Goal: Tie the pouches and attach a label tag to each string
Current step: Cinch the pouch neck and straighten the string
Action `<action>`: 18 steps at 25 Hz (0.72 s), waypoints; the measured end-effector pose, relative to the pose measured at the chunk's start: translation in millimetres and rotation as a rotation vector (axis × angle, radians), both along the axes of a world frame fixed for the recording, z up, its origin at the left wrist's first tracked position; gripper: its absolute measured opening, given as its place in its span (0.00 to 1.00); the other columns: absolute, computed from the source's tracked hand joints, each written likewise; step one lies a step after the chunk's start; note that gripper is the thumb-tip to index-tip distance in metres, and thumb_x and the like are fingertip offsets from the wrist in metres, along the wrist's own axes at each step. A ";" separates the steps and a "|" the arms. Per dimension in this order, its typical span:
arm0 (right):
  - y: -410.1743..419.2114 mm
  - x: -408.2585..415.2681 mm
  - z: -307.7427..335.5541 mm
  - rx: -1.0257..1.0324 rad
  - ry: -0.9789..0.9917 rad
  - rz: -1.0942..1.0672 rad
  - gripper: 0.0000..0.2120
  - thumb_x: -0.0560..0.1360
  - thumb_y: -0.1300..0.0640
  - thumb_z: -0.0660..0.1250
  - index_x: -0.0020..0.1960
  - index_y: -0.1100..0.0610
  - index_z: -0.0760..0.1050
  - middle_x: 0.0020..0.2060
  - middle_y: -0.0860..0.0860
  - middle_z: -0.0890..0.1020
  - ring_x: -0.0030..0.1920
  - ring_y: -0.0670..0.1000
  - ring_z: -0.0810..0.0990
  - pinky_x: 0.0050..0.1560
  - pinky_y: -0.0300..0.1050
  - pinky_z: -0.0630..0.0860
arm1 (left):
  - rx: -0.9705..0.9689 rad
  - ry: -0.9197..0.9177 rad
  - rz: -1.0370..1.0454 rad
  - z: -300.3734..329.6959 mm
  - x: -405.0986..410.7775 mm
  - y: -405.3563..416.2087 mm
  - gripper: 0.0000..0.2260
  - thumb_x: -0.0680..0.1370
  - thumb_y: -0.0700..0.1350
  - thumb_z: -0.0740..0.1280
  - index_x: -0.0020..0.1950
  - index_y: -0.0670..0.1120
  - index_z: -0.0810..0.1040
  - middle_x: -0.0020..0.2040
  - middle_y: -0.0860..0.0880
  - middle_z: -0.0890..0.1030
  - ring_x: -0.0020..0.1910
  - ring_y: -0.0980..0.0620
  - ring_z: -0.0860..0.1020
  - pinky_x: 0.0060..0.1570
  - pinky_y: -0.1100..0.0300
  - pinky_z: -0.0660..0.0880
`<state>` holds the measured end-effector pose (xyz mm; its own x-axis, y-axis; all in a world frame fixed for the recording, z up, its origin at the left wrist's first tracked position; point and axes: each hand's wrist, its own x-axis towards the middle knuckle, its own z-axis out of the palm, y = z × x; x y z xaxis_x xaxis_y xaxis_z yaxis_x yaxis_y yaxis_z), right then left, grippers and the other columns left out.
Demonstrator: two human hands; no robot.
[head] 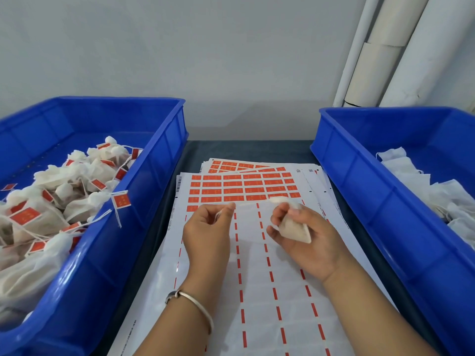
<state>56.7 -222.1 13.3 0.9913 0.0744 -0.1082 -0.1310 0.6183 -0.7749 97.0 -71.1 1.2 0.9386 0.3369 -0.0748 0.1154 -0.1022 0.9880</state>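
Note:
My right hand [305, 237] grips a small white pouch [294, 228] above the label sheet, its gathered neck sticking up past my fingers. My left hand [208, 229] pinches the pouch's white string [218, 215] between thumb and forefinger, a little to the left of the pouch. The string runs taut between both hands. Beneath them lies a white label sheet [257, 278]. Several red label tags [244, 187] fill its far rows, while the near rows are peeled bare.
A blue bin [133, 227] on the left holds several tied pouches with red tags [51, 201]. A blue bin [372, 191] on the right holds loose white pouches [424, 186]. More label sheets are stacked under the top one. White pipes [380, 47] stand at the back right.

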 end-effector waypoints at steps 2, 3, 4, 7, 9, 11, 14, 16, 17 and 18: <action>-2.5 1.8 -2.2 0.121 0.012 -0.070 0.08 0.64 0.58 0.72 0.44 0.55 0.83 0.44 0.53 0.84 0.39 0.49 0.82 0.45 0.46 0.79 | 0.062 -0.020 -0.088 -2.1 -3.8 -3.8 0.07 0.72 0.53 0.71 0.37 0.51 0.79 0.34 0.69 0.77 0.37 0.73 0.74 0.28 0.74 0.66; -3.2 3.4 -3.2 0.156 0.027 -0.109 0.11 0.66 0.58 0.71 0.49 0.55 0.82 0.47 0.54 0.84 0.39 0.49 0.82 0.45 0.46 0.79 | 0.090 -0.043 -0.139 -3.4 -5.2 -5.3 0.07 0.72 0.53 0.71 0.36 0.52 0.79 0.35 0.70 0.77 0.38 0.74 0.73 0.29 0.73 0.66; -4.0 4.7 -4.4 0.165 0.041 -0.147 0.15 0.67 0.58 0.69 0.54 0.55 0.80 0.51 0.53 0.84 0.39 0.50 0.82 0.45 0.46 0.79 | 0.127 -0.072 -0.194 -5.8 -5.8 -6.3 0.06 0.72 0.53 0.71 0.36 0.53 0.79 0.35 0.70 0.77 0.40 0.75 0.72 0.31 0.72 0.67; -4.9 8.0 -7.7 0.064 0.068 -0.230 0.14 0.73 0.58 0.66 0.58 0.53 0.77 0.56 0.51 0.82 0.43 0.50 0.79 0.44 0.43 0.78 | 0.306 -0.158 -0.383 -7.1 -10.5 -10.1 0.02 0.74 0.52 0.69 0.43 0.57 0.81 0.33 0.68 0.76 0.43 0.74 0.72 0.37 0.76 0.66; -4.5 8.3 -9.4 -0.004 0.070 -0.261 0.12 0.77 0.59 0.62 0.58 0.51 0.77 0.57 0.49 0.82 0.46 0.50 0.77 0.45 0.42 0.77 | 0.437 -0.250 -0.527 -9.1 -14.5 -13.3 0.07 0.76 0.50 0.67 0.52 0.56 0.82 0.39 0.72 0.72 0.42 0.70 0.73 0.41 0.77 0.65; -2.8 7.1 -9.9 -0.095 0.054 -0.276 0.12 0.78 0.59 0.61 0.56 0.49 0.79 0.56 0.48 0.82 0.48 0.51 0.77 0.47 0.42 0.76 | 0.521 -0.327 -0.619 -8.9 -16.6 -15.5 0.09 0.77 0.48 0.65 0.54 0.55 0.82 0.43 0.69 0.72 0.42 0.70 0.71 0.44 0.77 0.65; -0.1 5.7 -11.7 -0.453 0.064 -0.308 0.13 0.79 0.59 0.60 0.54 0.47 0.81 0.53 0.43 0.83 0.52 0.53 0.78 0.52 0.45 0.77 | 0.527 -0.414 -0.623 -8.0 -17.6 -14.3 0.07 0.76 0.49 0.66 0.51 0.54 0.82 0.43 0.68 0.72 0.44 0.67 0.71 0.46 0.74 0.66; 0.7 6.6 -12.8 -0.713 0.064 -0.312 0.14 0.79 0.58 0.61 0.57 0.42 0.79 0.57 0.41 0.80 0.57 0.52 0.77 0.57 0.50 0.77 | 0.520 -0.442 -0.608 -6.6 -18.5 -12.9 0.04 0.75 0.52 0.68 0.47 0.57 0.80 0.42 0.71 0.70 0.47 0.67 0.71 0.47 0.75 0.67; 1.6 6.6 -13.4 -0.785 0.046 -0.295 0.16 0.79 0.57 0.61 0.59 0.39 0.77 0.60 0.40 0.78 0.59 0.50 0.75 0.58 0.49 0.77 | 0.523 -0.464 -0.605 -6.3 -19.0 -12.9 0.03 0.75 0.52 0.68 0.47 0.57 0.80 0.42 0.71 0.69 0.49 0.68 0.70 0.49 0.76 0.66; 3.4 6.1 -13.6 -0.821 0.026 -0.277 0.16 0.79 0.56 0.61 0.60 0.37 0.74 0.60 0.39 0.76 0.59 0.48 0.74 0.57 0.45 0.77 | 0.520 -0.488 -0.601 -7.0 -19.2 -13.1 0.04 0.75 0.51 0.68 0.48 0.56 0.81 0.44 0.71 0.69 0.50 0.69 0.69 0.50 0.77 0.65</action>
